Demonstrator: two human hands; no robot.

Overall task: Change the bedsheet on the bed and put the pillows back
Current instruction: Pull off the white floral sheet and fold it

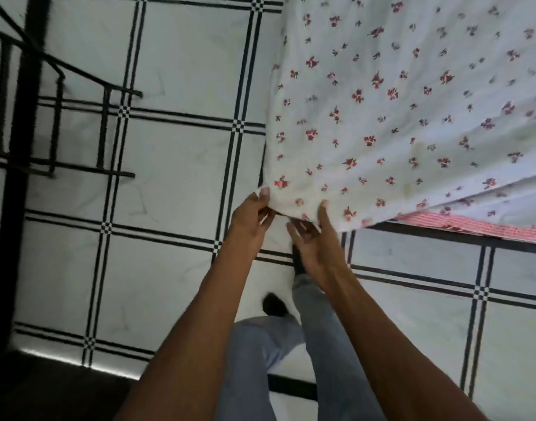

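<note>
A white bedsheet (397, 110) printed with small red flowers fills the upper right and hangs off the bed's corner. My left hand (251, 220) pinches the sheet's lower corner between thumb and fingers. Just to its right, my right hand (315, 235) grips the same hem, thumb on top and fingers tucked under the cloth. Below the sheet's right edge a strip of red-checked fabric (473, 226) shows along the dark bed frame (443, 233). No pillows are in view.
White floor tiles (175, 165) with black double lines surround me. A black metal rack or railing (24, 123) stands at the left. My jeans-clad legs (291, 344) and dark shoes are below my arms, close to the bed's corner.
</note>
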